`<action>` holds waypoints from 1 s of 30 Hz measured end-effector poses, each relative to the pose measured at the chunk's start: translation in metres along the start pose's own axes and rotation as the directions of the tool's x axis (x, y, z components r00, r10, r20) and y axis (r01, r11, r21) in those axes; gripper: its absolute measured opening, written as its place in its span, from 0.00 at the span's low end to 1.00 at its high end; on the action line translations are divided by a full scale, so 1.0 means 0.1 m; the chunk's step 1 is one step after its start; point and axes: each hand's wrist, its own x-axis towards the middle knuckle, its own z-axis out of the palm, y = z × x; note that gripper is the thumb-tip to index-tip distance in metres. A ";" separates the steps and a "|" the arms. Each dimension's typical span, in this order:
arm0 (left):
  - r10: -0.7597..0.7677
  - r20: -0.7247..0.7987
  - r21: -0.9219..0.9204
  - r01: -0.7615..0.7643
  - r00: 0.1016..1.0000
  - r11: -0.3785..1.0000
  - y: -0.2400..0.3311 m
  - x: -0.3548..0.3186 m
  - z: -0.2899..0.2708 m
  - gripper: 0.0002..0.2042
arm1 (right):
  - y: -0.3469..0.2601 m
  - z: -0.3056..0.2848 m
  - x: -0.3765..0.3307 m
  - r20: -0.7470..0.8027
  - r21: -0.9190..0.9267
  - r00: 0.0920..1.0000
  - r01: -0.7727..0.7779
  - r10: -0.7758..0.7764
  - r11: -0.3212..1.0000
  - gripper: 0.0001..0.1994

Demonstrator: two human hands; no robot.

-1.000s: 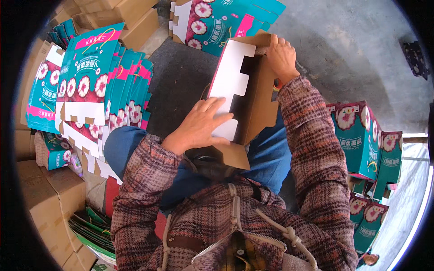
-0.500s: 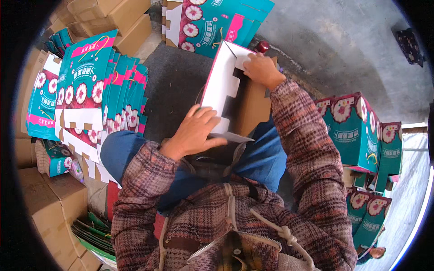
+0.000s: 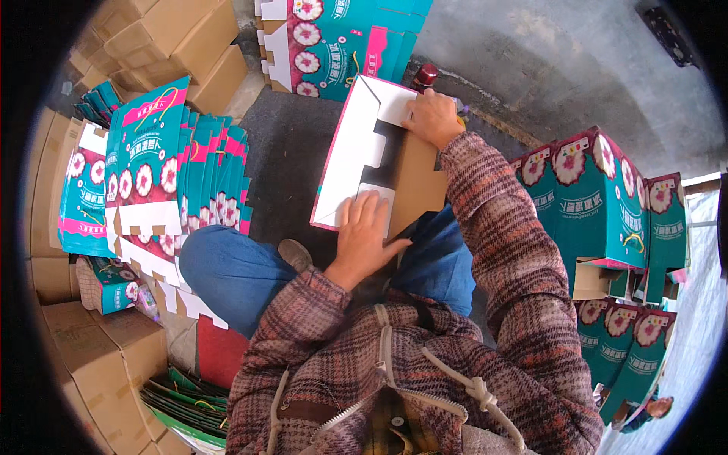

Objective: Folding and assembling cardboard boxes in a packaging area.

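Over the person's lap, a half-folded carton (image 3: 379, 163) lies with its white inside up. Left hand (image 3: 366, 227) presses flat, fingers spread, on its near flap; right hand (image 3: 434, 117) pinches the far edge. Holding the near flap down should keep creases square. Beyond the carton lie flat teal blanks (image 3: 341, 42).

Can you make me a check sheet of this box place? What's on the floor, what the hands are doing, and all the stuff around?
Surface: grey concrete floor, dark mat.
Job's things: half-folded carton, white inside up, over the person's lap.
Clutter: flat teal cartons stacked left; dark red bottle top.
Grips: left hand presses the carton's near flap; right hand presses its far corner.
Cables: nothing seen.
Surroundings: finished teal boxes right; brown boxes top left.
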 end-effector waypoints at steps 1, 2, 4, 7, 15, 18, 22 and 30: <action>-0.017 0.017 0.024 0.017 1.000 1.000 0.02 0.00 0.02 0.25 | 0.04 0.02 -0.01 0.027 0.021 1.000 -0.016 0.015 1.000 0.21; 0.002 -0.008 0.094 -0.001 1.000 0.996 0.03 -0.03 0.04 0.22 | 0.06 0.03 0.00 0.054 0.043 0.998 -0.028 0.026 0.999 0.21; -0.001 -0.021 0.179 0.005 1.000 0.984 -0.03 -0.10 0.03 0.20 | 0.16 0.03 0.01 0.111 0.111 0.993 -0.054 0.041 0.992 0.21; -0.019 -0.056 0.256 0.033 0.998 0.966 -0.21 -0.19 -0.17 0.16 | 0.36 0.08 -0.09 0.166 0.247 0.986 -0.024 -0.018 0.969 0.23; -0.420 0.048 0.060 0.417 0.906 0.907 -0.70 -0.33 -0.49 0.13 | 0.38 0.03 -0.31 0.382 0.857 0.924 -0.352 -0.006 0.376 0.40; -0.391 -0.259 -0.118 0.373 0.883 0.920 -0.71 -0.24 -0.28 0.17 | 0.29 0.17 -0.34 0.031 0.702 0.992 -0.110 0.124 0.704 0.27; -0.251 -0.418 0.112 0.323 0.873 0.940 -0.72 -0.21 -0.28 0.23 | -0.17 -0.12 -0.50 -0.437 0.365 0.886 0.333 -0.156 0.869 0.25; -0.194 -0.108 0.351 0.220 0.975 0.910 -0.73 -0.14 -0.26 0.25 | -0.49 0.20 -0.54 -0.333 0.324 0.873 0.460 -0.355 0.827 0.27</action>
